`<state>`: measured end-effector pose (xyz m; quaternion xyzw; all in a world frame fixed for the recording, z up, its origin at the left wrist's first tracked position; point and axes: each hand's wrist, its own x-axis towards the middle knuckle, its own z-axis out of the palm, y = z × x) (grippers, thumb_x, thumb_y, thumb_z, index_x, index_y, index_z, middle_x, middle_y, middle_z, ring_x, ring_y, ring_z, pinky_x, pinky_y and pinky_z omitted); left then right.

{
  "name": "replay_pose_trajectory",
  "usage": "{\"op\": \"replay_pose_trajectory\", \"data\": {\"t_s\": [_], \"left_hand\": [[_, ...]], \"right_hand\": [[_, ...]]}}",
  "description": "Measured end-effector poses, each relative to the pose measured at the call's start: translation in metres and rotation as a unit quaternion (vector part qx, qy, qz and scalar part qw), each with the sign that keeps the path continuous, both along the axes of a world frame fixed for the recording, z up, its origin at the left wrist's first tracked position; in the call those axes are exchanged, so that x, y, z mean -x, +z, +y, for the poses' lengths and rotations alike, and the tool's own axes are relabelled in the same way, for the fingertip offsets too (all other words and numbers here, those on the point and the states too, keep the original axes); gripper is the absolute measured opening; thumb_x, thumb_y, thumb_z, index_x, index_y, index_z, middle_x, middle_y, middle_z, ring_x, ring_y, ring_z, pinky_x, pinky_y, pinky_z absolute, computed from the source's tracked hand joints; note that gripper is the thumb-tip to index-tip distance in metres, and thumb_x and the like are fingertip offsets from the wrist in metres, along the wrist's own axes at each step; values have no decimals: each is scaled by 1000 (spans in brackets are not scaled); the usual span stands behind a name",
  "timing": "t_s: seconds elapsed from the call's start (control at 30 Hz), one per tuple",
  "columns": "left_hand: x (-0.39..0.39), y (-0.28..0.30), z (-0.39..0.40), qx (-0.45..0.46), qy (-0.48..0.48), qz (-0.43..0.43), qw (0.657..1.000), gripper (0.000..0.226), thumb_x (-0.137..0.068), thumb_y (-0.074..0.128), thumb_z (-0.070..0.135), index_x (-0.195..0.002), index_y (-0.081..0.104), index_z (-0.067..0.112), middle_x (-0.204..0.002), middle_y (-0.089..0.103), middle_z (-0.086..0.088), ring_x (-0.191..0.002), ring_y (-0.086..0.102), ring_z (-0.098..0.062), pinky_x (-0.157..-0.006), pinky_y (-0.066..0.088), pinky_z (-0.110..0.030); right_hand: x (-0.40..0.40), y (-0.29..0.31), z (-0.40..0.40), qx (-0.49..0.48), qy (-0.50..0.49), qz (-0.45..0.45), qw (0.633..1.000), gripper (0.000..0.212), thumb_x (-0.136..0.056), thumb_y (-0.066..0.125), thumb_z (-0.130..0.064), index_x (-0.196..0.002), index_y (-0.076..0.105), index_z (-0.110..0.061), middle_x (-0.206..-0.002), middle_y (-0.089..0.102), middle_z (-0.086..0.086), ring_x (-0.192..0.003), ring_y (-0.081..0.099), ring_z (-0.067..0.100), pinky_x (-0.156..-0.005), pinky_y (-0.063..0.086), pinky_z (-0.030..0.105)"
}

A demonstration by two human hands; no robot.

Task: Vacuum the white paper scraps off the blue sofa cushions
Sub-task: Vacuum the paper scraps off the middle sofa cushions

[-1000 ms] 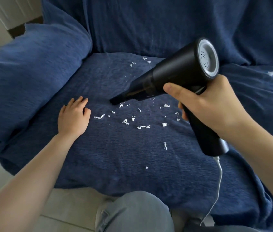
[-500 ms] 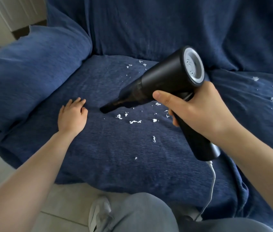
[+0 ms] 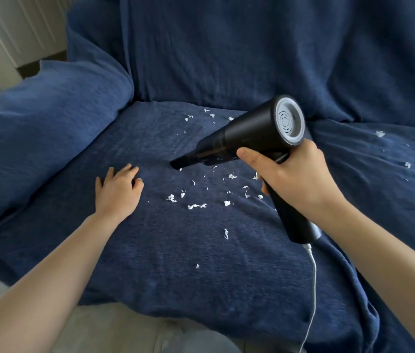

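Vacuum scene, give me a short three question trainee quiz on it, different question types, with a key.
1. True or false: the left hand holds the vacuum.
2. Multiple choice: the nozzle points toward A) the backrest, B) the left hand, C) the floor.
3. Fill in: a white ___ hangs from the base of the handle.

Key
1. False; the right hand grips it, while the left rests on the cushion.
2. B.
3. Cord.

White cable [image 3: 313, 289] cut off at bottom edge, handle mostly behind right hand [image 3: 300, 179].
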<state>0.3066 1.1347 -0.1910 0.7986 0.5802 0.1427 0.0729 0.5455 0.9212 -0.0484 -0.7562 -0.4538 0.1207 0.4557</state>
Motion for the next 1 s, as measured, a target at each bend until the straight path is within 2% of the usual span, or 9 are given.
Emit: {"op": "replay_pose_trajectory", "data": {"t_s": [0.13, 0.23, 0.37, 0.47, 0.6, 0.8, 1.0], "left_hand": [[-16, 1, 15, 7, -17, 22, 1000, 46, -100, 34, 33, -146, 37, 23, -156, 28, 4, -146, 17, -27, -117, 11, -52], [-29, 2, 28, 18, -21, 27, 999, 47, -101, 32, 33, -147, 35, 24, -157, 25, 5, -146, 15, -27, -118, 10, -49], [-49, 4, 44, 36, -25, 30, 999, 49, -101, 31, 35, -148, 31, 26, -158, 21, 7, -147, 11, -29, -118, 8, -50], [-60, 3, 55, 43, -24, 27, 998, 50, -100, 30, 37, -149, 28, 28, -159, 17, 8, -147, 7, -29, -118, 5, -52], [-61, -2, 61, 30, -30, 32, 999, 51, -100, 27, 41, -150, 24, 31, -159, 15, 9, -148, 6, -27, -118, 5, -51], [-55, -10, 56, -26, -35, 34, 998, 50, -100, 30, 41, -148, 30, 31, -158, 23, 7, -147, 14, -25, -118, 10, -47], [-57, -11, 55, -31, -26, 45, 998, 50, -100, 30, 40, -149, 29, 31, -158, 22, 8, -147, 14, -25, -118, 11, -46]], "right_hand": [[-8, -5, 21, -6, -14, -5, 1000, 38, -75, 75, -57, -68, 60, -22, -66, 68, -3, -86, 70, 23, -83, 55, 33], [-21, -7, 39, -12, -28, -15, 999, 38, -76, 75, -57, -66, 57, -25, -65, 66, -5, -87, 70, 26, -84, 55, 35], [-36, -9, 60, -20, -33, -11, 999, 40, -76, 73, -58, -73, 62, -20, -68, 67, -3, -90, 70, 27, -85, 56, 36], [-37, -11, 75, -29, -32, -16, 999, 40, -76, 74, -58, -73, 61, -21, -65, 66, -5, -86, 71, 25, -82, 56, 34], [-36, -12, 82, -21, -9, -25, 999, 42, -74, 73, -61, -67, 59, -22, -61, 64, -6, -85, 71, 28, -84, 56, 38], [-42, -3, 53, -8, 4, -11, 1000, 51, -70, 71, -61, -65, 64, -11, -53, 68, 2, -59, 68, 14, -78, 58, 40], [-47, 5, 45, 14, 5, -24, 1000, 49, -65, 69, -65, -65, 63, -16, -61, 67, -1, -80, 69, 25, -82, 56, 39]]}}
